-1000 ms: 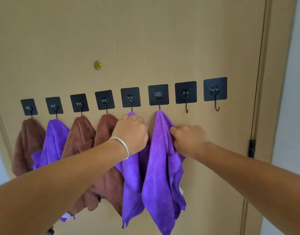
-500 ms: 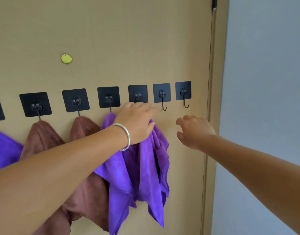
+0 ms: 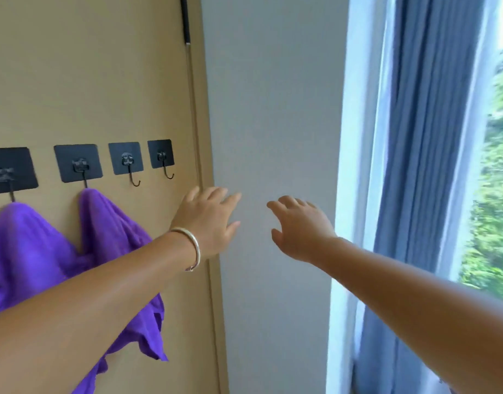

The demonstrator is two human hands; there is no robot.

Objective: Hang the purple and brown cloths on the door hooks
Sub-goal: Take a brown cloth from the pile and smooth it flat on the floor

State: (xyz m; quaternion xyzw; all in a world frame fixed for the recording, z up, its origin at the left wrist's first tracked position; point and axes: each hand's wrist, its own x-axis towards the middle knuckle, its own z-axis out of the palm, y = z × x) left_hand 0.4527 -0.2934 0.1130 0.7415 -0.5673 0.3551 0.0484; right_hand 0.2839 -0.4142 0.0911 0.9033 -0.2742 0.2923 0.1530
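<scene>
A tan door fills the left part of the view, with a grey wall to its right and a window with a blue-grey curtain at the far right.

Four black square hook pads show on the door in a row. The first hook, cut by the left edge, carries a purple cloth. The second hook carries a second purple cloth, which hangs down the door and overlaps the first where they meet. That makes two purple cloths in view; no brown cloth can be seen. The third hook and the fourth hook, nearest the door edge, are both bare.

Two bare arms reach forward from the bottom of the view. The left hand, with one silver bangle at its wrist, hovers in front of the door edge, fingers spread and relaxed, holding nothing. The right hand hovers in front of the grey wall, fingers also spread and loose, holding nothing. The two hands are apart from each other, and neither touches a cloth or a hook.
</scene>
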